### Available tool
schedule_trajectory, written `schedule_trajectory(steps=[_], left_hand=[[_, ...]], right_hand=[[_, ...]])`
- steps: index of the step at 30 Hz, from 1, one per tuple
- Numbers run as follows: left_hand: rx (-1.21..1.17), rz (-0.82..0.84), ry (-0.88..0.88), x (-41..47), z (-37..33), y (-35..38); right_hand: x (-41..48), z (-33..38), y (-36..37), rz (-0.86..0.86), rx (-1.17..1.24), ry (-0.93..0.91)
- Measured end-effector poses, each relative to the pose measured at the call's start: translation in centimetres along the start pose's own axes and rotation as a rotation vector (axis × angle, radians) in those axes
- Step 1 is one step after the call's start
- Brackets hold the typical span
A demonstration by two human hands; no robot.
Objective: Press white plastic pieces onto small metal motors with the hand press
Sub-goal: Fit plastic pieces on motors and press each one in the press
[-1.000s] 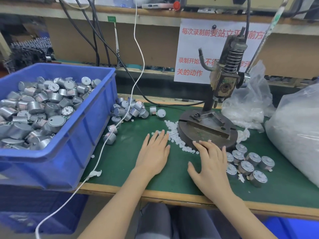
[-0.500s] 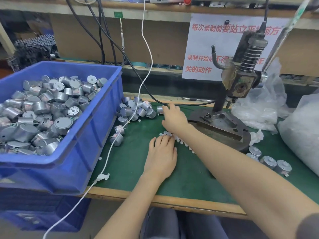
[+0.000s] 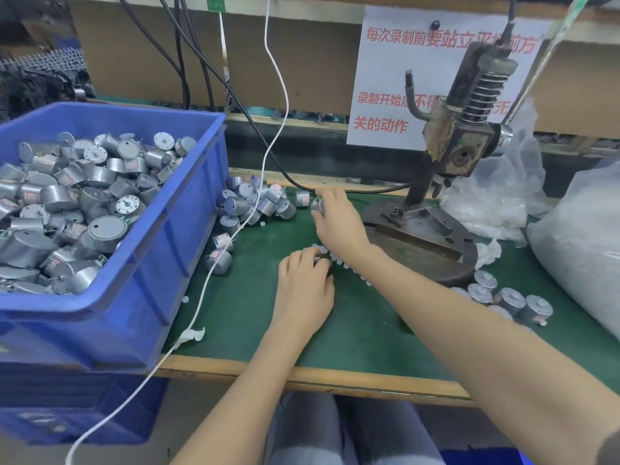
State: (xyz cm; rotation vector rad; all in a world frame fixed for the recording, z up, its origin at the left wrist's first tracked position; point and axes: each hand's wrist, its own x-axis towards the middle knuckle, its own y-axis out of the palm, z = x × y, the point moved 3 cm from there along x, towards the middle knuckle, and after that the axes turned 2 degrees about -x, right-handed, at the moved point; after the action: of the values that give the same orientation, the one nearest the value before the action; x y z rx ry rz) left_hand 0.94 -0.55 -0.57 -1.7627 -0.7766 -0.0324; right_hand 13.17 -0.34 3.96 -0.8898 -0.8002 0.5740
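Observation:
My right hand [image 3: 339, 221] reaches across to the left of the hand press [image 3: 449, 156] and closes its fingers on a small metal motor [image 3: 316, 205] beside the loose motor pile [image 3: 255, 203]. My left hand [image 3: 303, 286] lies on the green mat with its fingers curled over the scattered white plastic pieces [image 3: 335, 260]; whether it holds one is hidden. The press base [image 3: 426, 243] is bare under the ram. Several motors with white pieces on top [image 3: 510, 300] stand right of the base.
A blue bin [image 3: 141, 263] full of metal motors takes up the left. Clear plastic bags [image 3: 580, 243] of white parts crowd the right. A white cable [image 3: 235, 236] and black cables trail over the mat. The table's wooden front edge [image 3: 335, 377] is close.
My right hand has closed on a motor at the pile's edge. My left hand's fingers have curled over the white pieces. The view has shifted slightly.

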Motion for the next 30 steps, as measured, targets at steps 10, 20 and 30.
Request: schedule_trajectory(steps=[10,20,30], left_hand=[[-0.040,0.013,-0.019,0.0,-0.1,-0.8],[-0.119,0.085,0.102,-0.7,-0.6,-1.1],[-0.220,-0.045,0.064,-1.0,-1.0,-2.1]], right_hand=[[-10.1,-1.3,-1.6,-0.050,0.411,0.129],[-11.1,-3.0,-0.7,0.090,0.300,0.121],[-11.1,-3.0,-0.5,0.124,0.309,0.131]])
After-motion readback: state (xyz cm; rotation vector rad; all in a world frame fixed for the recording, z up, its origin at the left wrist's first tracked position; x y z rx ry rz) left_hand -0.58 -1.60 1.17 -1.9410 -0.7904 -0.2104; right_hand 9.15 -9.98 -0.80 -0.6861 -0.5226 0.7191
